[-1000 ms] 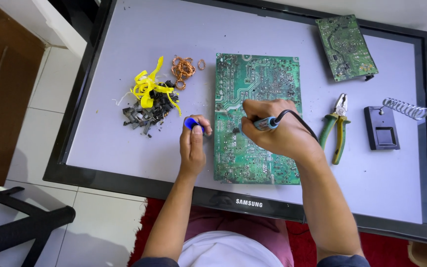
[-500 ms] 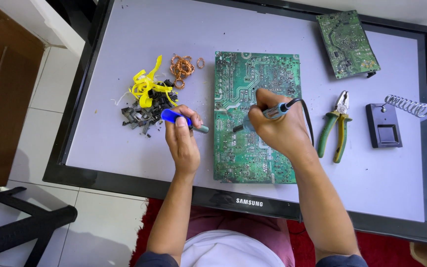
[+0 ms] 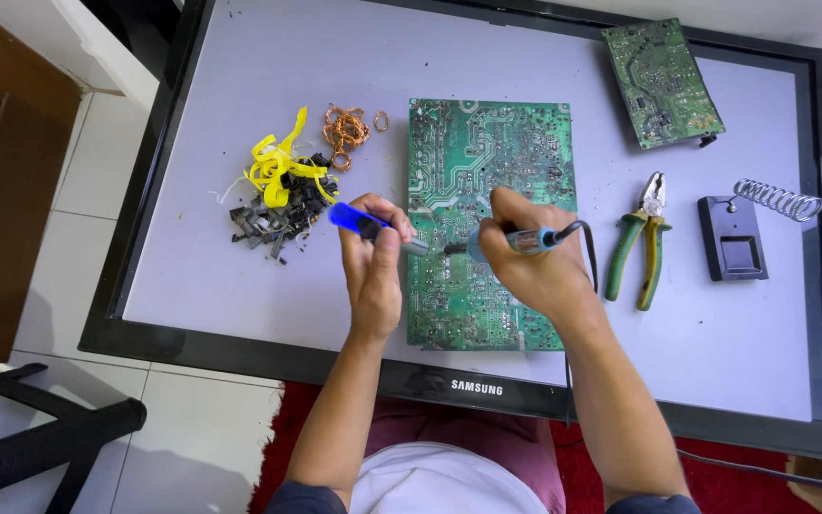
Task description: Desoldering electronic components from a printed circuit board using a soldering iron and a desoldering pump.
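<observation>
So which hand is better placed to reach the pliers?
Right, probably. The right hand, holding the soldering iron, lies beside the pliers; the left hand is across the board.

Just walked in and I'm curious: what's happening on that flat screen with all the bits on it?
A person works on a large green circuit board lying on a flat screen used as a bench. The right hand holds a soldering iron to the board; the left hand holds a blue-handled tool pointing at the same spot. Green-handled pliers, an iron stand and a second board lie to the right.
</observation>
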